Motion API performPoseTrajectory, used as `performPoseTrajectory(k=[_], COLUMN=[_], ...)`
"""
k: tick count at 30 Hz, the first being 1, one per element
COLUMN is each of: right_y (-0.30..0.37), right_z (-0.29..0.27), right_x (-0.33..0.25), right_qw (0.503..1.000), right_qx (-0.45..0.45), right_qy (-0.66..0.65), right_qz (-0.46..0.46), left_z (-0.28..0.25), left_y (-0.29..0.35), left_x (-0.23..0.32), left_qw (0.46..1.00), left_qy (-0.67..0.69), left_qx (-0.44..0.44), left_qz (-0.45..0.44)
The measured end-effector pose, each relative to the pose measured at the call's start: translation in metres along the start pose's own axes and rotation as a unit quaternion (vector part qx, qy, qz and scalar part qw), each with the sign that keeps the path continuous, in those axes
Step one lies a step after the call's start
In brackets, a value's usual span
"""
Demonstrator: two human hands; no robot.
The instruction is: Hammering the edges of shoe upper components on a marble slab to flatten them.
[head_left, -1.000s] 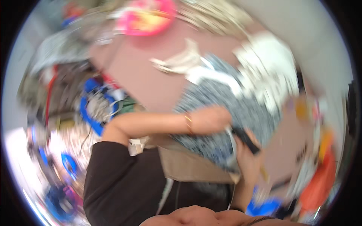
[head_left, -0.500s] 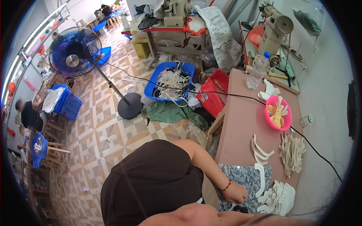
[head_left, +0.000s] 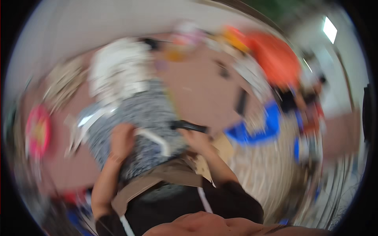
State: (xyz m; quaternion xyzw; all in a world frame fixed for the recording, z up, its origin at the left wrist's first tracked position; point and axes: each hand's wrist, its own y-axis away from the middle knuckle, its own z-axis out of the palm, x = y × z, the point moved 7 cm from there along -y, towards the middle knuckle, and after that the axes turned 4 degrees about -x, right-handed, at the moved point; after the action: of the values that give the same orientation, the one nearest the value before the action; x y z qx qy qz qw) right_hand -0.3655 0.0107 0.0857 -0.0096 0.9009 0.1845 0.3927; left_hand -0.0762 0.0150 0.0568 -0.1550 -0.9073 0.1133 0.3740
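The whole picture is smeared by motion. A speckled grey stone slab (head_left: 145, 110) lies on the table in front of me. My left hand (head_left: 123, 141) is closed at the slab's left part, at one end of a bent white strip (head_left: 155, 139); the fingers are blurred. From there the strip runs across the slab toward its near edge. At the slab's right edge, my right hand (head_left: 195, 141) is closed on a black bar-shaped tool (head_left: 190, 126), whose exact kind is blurred. A second white piece (head_left: 96, 116) lies along the slab's left edge.
A large pile of white pieces (head_left: 120, 69) stands behind the slab, with beige strips (head_left: 65, 80) to its left. A pink bowl (head_left: 38, 131) is at far left. On the right are a blue container (head_left: 258, 128), an orange-red heap (head_left: 273, 55) and another person (head_left: 289, 98).
My view has swung from the room and fan to the worktable. The slab is now central, both forearms show, and the white strip lies between my hands.
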Motion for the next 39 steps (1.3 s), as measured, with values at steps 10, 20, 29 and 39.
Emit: performPoseTrajectory(k=[10,20,29,39], right_y=[0.012,-0.007,-0.039,-0.053], right_z=[0.045,0.053,0.050,0.045], right_x=[0.021,0.051,0.067,0.077], right_qw=[0.945,0.934,0.927,0.949], right_qx=[0.293,0.313,0.332,0.279], right_qy=[-0.062,-0.001,0.043,0.062], right_qz=[-0.133,-0.170,-0.167,-0.130], left_z=[0.024,0.033,0.080,0.132], left_y=[-0.015,-0.021,-0.052,-0.077], left_x=[-0.103,-0.167,-0.179,-0.159], left_qw=[0.950,0.994,0.984,0.964], left_qy=[0.263,0.108,0.159,0.215], left_qx=[-0.039,0.013,-0.034,-0.091], left_qz=[0.163,0.000,0.069,0.130])
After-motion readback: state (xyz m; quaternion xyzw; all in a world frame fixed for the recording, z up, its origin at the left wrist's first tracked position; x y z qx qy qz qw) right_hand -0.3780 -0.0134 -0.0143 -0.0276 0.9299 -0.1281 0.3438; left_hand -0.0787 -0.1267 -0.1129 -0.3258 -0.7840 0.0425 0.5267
